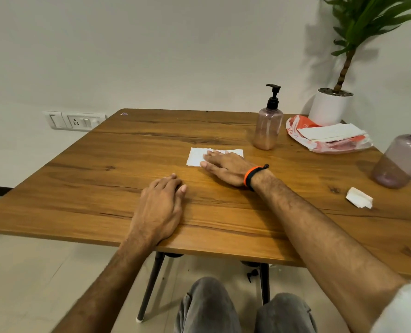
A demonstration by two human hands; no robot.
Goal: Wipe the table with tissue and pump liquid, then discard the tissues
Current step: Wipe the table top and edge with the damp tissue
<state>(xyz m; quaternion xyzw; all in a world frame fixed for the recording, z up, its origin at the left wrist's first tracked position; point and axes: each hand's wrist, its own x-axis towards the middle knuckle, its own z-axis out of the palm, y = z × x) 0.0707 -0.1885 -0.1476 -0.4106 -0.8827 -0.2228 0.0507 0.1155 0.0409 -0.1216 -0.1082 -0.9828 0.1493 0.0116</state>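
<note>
Pressing flat at the frame's centre, the right hand (223, 168) was laid open-palmed on the tissue (199, 156), gripping nothing, the left hand (162, 207) rested empty on the desk (103, 188), and the thin sheet might be torn if dragged hard.

The right hand (226, 167) covers the lower right part of the tissue (198, 156); that part is not visible. At the right edge of the frame, the purple bottle (401, 159) is cut off, so its right side cannot be seen. At the upper right, the plant (367, 22) leaves run past the frame's top and right edges and are blurred. The printing on the orange tissue pack (303, 126) is too small to read.
</note>
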